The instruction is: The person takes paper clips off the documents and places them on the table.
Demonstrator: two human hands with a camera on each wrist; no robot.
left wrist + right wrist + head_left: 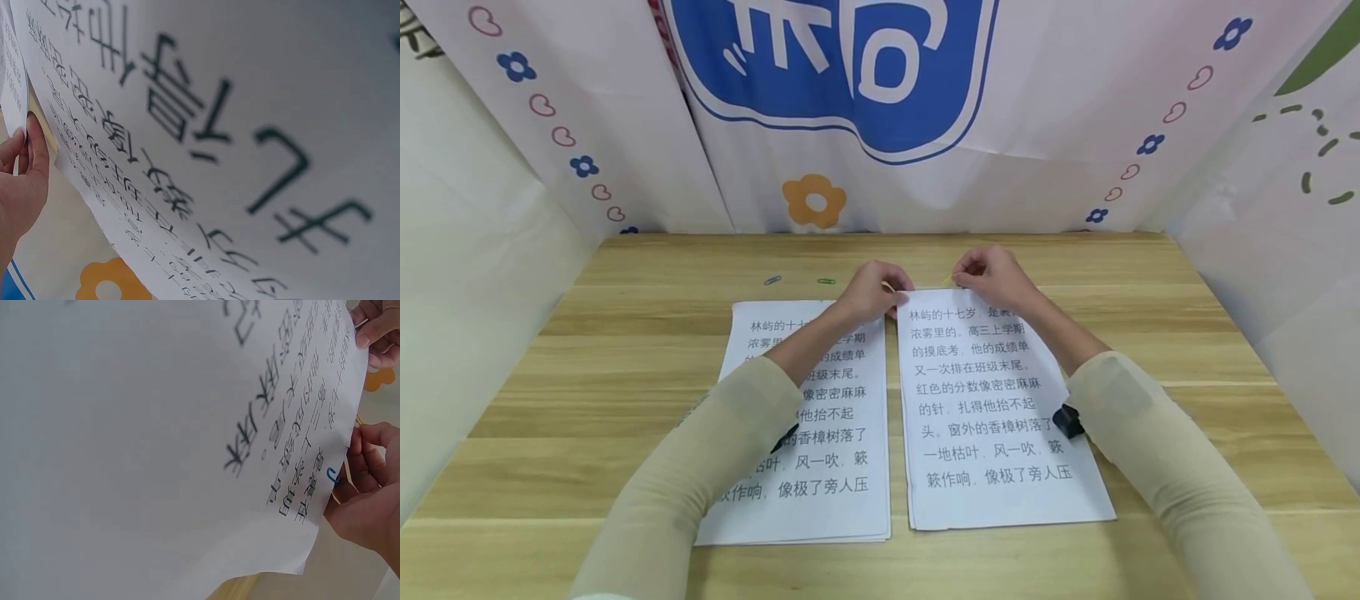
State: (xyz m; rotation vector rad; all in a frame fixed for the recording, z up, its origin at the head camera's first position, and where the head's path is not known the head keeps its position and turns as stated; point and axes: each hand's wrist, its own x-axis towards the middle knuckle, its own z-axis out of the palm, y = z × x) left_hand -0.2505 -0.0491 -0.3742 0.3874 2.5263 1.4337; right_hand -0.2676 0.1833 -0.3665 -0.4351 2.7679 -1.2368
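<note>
Two stacks of printed paper lie side by side on the wooden table. My left hand pinches the top left corner of the right paper stack; the left wrist view also has this hand on a paper edge. At the same stack's top edge, my right hand pinches a yellow paper clip between thumb and fingertips. A blue paper clip sits on the paper edge close to the right hand. The left paper stack lies partly hidden under my left forearm.
Beyond the left stack, a bluish paper clip and a green paper clip lie loose on the table. Printed cloth walls stand behind and at both sides. A black device shows by the right sleeve.
</note>
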